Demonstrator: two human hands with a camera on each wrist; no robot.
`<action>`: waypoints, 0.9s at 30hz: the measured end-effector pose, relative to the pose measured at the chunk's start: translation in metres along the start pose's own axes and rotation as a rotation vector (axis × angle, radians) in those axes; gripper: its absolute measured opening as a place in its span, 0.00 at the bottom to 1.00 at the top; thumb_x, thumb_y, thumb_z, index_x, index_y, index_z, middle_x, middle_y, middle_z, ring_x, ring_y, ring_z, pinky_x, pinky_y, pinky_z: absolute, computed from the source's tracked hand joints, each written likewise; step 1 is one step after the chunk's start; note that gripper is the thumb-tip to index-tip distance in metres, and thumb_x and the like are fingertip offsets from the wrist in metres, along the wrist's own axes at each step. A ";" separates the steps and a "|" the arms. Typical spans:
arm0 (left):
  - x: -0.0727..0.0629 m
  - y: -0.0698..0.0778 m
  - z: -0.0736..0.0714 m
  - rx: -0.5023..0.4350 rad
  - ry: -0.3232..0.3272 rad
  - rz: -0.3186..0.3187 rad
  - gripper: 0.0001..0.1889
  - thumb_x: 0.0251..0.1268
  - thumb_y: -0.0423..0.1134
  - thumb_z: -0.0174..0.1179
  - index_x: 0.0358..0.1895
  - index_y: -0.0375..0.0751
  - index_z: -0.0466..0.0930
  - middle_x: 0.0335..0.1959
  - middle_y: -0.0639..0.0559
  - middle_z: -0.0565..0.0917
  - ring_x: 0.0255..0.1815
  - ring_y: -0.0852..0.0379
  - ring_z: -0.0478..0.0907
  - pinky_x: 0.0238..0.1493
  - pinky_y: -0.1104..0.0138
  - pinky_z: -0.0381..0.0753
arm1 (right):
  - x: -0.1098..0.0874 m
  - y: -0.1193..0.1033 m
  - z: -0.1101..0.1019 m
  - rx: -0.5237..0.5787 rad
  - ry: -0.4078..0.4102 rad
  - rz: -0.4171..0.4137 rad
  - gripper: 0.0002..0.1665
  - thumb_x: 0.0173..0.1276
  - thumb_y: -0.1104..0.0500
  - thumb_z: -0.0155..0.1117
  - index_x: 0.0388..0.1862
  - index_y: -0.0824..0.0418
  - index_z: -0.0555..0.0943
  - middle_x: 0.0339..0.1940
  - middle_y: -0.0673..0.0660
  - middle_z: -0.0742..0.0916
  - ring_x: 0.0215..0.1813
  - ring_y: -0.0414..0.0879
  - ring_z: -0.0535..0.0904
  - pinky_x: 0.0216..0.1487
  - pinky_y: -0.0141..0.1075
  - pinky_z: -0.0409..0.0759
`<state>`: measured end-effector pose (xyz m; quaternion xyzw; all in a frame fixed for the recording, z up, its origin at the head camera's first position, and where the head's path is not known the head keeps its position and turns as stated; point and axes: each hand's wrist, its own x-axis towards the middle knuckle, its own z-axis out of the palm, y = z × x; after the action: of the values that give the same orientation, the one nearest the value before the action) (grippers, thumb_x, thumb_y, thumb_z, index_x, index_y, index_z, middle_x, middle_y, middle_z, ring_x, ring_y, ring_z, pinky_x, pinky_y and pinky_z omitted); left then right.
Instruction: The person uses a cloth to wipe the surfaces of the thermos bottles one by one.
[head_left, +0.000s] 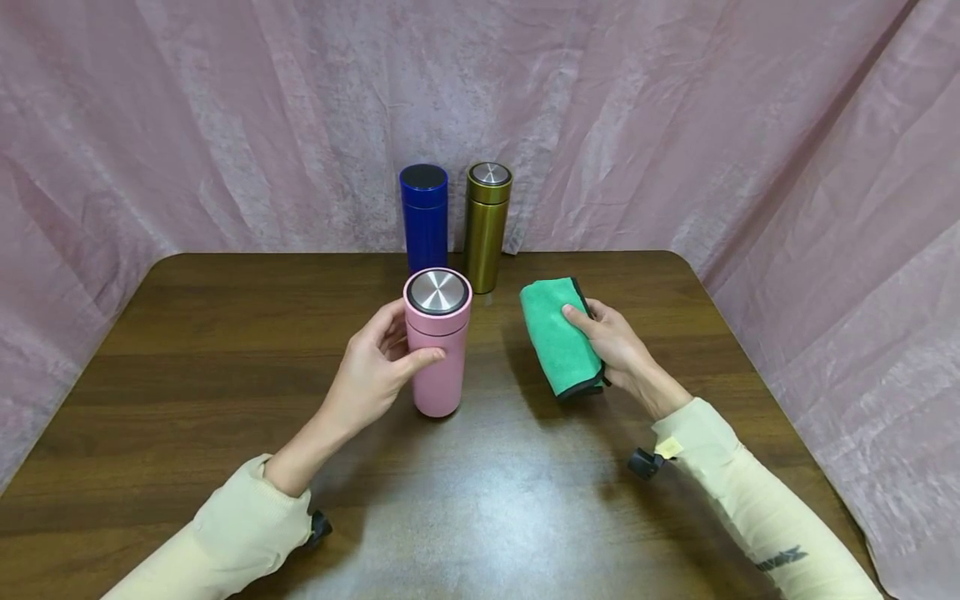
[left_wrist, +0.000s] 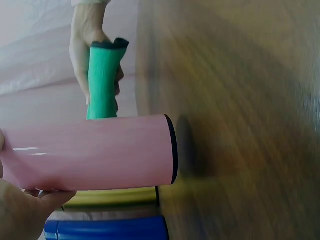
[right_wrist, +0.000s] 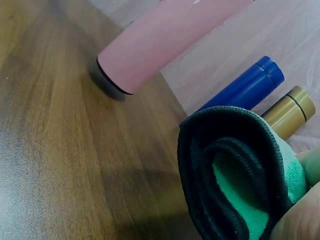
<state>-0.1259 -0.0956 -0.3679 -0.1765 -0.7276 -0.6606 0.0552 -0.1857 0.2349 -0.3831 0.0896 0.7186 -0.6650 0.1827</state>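
Note:
My left hand (head_left: 369,367) grips a pink thermos bottle (head_left: 438,367) from its left side, thumb across the front. The bottle is upright, with a silver disc on its lid. A dark shadow lies close by its black-rimmed base in the left wrist view; I cannot tell if the base touches the table. To the right, my right hand (head_left: 618,346) holds a folded green cloth (head_left: 558,337) with black edging, thumb on top and the other fingers beneath. The cloth is above the table, apart from the bottle. Its rolled layers show in the right wrist view.
A blue thermos bottle (head_left: 425,217) and a gold thermos bottle (head_left: 486,237) stand side by side near the back edge of the brown wooden table (head_left: 225,333). The pink bottle partly covers the blue one. Pink curtains (head_left: 300,125) hang behind and to the sides.

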 end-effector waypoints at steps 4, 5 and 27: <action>-0.006 0.001 0.008 -0.024 -0.034 0.008 0.37 0.56 0.21 0.73 0.70 0.31 0.70 0.59 0.36 0.83 0.59 0.53 0.81 0.60 0.64 0.82 | -0.003 -0.001 0.000 -0.001 0.000 0.005 0.38 0.83 0.44 0.54 0.82 0.59 0.56 0.56 0.61 0.80 0.46 0.49 0.84 0.44 0.45 0.87; -0.007 0.002 0.009 -0.030 -0.040 0.010 0.37 0.55 0.21 0.74 0.70 0.31 0.70 0.58 0.36 0.83 0.59 0.53 0.81 0.60 0.63 0.82 | -0.003 -0.001 -0.001 -0.004 -0.002 0.006 0.39 0.83 0.44 0.54 0.83 0.59 0.56 0.56 0.61 0.79 0.46 0.49 0.84 0.44 0.44 0.87; -0.014 -0.007 0.011 -0.021 -0.063 0.032 0.37 0.54 0.21 0.75 0.70 0.31 0.70 0.60 0.37 0.82 0.61 0.49 0.80 0.63 0.61 0.81 | -0.049 -0.035 -0.003 0.002 -0.118 -0.145 0.32 0.80 0.46 0.60 0.73 0.60 0.67 0.47 0.57 0.86 0.42 0.49 0.87 0.42 0.45 0.88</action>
<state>-0.1135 -0.0876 -0.3799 -0.2096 -0.7189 -0.6615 0.0408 -0.1545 0.2397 -0.3321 -0.0019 0.7106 -0.6812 0.1762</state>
